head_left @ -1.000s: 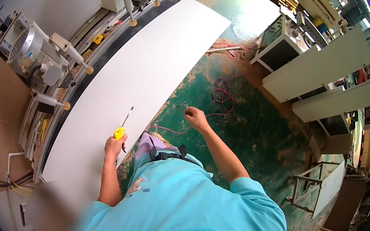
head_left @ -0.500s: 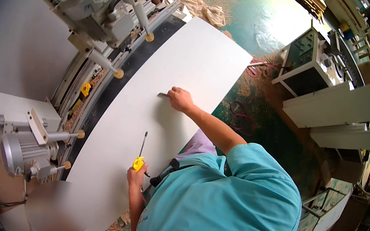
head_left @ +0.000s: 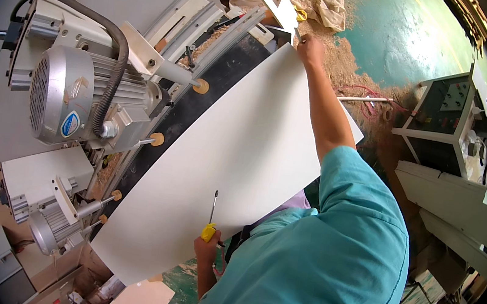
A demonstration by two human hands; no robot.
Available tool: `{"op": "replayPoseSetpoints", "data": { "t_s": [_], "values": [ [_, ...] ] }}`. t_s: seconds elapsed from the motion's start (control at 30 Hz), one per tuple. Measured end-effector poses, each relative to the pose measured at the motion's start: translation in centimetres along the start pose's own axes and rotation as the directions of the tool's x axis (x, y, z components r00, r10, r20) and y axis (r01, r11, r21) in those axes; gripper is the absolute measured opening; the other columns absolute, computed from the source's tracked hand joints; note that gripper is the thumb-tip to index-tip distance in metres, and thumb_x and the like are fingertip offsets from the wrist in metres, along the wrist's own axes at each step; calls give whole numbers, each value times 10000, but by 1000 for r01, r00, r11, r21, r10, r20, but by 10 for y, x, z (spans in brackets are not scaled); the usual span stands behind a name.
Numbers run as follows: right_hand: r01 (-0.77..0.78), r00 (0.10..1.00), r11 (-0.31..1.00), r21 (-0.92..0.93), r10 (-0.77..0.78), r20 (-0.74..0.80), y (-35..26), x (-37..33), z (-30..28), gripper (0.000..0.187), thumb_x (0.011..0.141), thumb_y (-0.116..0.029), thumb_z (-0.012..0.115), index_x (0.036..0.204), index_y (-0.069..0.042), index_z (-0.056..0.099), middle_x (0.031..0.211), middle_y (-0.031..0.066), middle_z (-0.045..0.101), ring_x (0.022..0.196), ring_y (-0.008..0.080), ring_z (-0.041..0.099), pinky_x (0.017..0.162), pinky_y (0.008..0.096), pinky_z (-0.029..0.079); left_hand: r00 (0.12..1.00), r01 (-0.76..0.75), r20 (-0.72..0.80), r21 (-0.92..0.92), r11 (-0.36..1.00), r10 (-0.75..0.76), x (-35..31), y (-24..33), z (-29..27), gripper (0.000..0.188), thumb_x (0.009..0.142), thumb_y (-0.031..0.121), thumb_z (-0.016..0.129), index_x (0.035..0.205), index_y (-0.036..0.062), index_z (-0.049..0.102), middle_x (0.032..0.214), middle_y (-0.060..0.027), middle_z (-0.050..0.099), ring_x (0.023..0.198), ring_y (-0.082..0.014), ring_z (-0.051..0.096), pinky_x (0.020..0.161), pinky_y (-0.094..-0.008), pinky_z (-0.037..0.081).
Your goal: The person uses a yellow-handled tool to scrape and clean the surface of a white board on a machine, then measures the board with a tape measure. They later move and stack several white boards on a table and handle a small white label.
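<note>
A long white panel (head_left: 234, 132) lies in front of me along the machine's dark bed. My left hand (head_left: 206, 248), low at the panel's near edge, is closed around a yellow air blow gun (head_left: 207, 232). Its thin dark nozzle points away from me over the panel. My right arm stretches to the panel's far end. There my right hand (head_left: 311, 50) pinches a small flat grey scraper (head_left: 298, 35), mostly hidden by the fingers, near the panel's far corner.
Motor units (head_left: 61, 91) with small round tan rollers (head_left: 201, 86) line the panel's left side. Another white panel's corner (head_left: 351, 122) shows at right. Sawdust (head_left: 336, 56) and a crumpled cloth (head_left: 318, 2) lie beyond. A control cabinet (head_left: 446, 111) stands at far right.
My right hand has moved with the scraper from the middle of the panel to its far end. The left hand still holds the air blow gun. The whole view has shifted.
</note>
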State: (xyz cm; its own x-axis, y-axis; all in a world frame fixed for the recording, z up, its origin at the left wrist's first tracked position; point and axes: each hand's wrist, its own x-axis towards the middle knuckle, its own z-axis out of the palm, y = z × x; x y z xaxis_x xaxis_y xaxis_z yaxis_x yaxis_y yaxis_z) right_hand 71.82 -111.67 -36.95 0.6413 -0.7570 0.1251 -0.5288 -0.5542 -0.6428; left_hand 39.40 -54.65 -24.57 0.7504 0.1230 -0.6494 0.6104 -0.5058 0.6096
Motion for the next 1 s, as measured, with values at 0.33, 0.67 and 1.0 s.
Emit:
{"op": "replayPoseSetpoints", "data": {
  "t_s": [0.33, 0.67, 1.0],
  "values": [
    [32, 999, 998, -61, -34, -32, -16, -64, 24, 387, 846, -158, 588, 1227, -159, 659, 1009, 203, 676, 923, 392, 651, 812, 481, 522, 994, -20, -105, -94, 995, 10, -26, -9, 6, 242, 840, 208, 732, 758, -15, 687, 661, -43, 672, 610, -131, 624, 618, -299, 498],
    [403, 833, 897, 179, -441, 334, -179, -372, 114, 379, 849, -140, 555, 1208, -186, 667, 935, 132, 654, 827, 351, 658, 743, 458, 548, 925, 61, -341, -299, 952, -166, -131, -186, -59, 288, 836, 252, 744, 745, -14, 681, 667, -44, 657, 630, -144, 617, 618, -320, 481],
    [487, 780, 873, 14, -442, 443, -261, -525, 165, 380, 936, -167, 430, 1284, -183, 582, 1053, 161, 668, 972, 367, 658, 821, 477, 540, 834, 117, -407, -529, 841, -372, -223, -334, -148, 267, 826, 235, 745, 806, -20, 668, 692, -48, 657, 642, -140, 615, 622, -312, 483]
  ]
}}
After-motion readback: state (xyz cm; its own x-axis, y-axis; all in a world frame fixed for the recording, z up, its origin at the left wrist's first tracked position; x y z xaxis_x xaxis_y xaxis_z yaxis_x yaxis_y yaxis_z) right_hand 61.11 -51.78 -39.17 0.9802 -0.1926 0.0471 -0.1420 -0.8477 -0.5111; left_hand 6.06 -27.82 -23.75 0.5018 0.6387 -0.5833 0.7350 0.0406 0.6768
